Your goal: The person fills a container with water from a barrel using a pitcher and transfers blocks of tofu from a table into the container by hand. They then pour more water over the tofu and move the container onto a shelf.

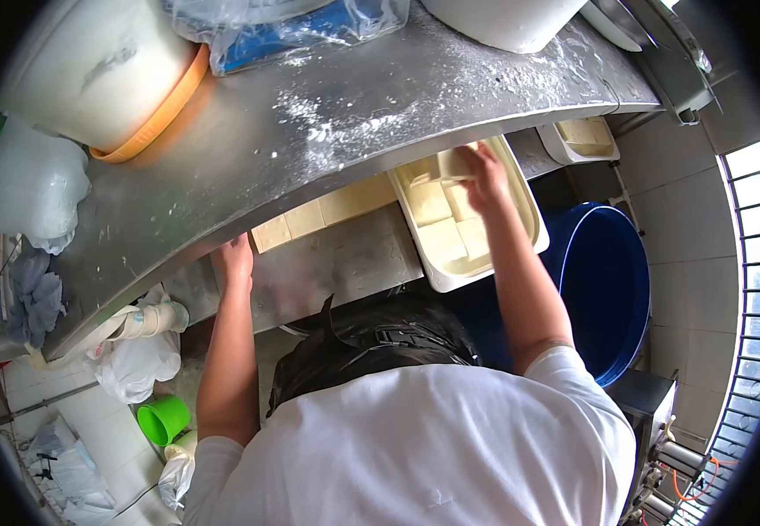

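Observation:
My right hand grips a cream-coloured block over the far end of a white tray. Inside the tray lie several similar smooth blocks, set side by side. On a metal shelf below the counter, a row of pale blocks runs left from the tray. My left hand is at the left end of that row, close to the last block. Its fingers are mostly hidden beneath the counter's edge, so their grip does not show.
White powder dusts the steel counter above the shelf. A large tub with an orange rim stands on it. A blue barrel is right of my arm. Another tray of blocks sits farther right; a green bucket is lower left.

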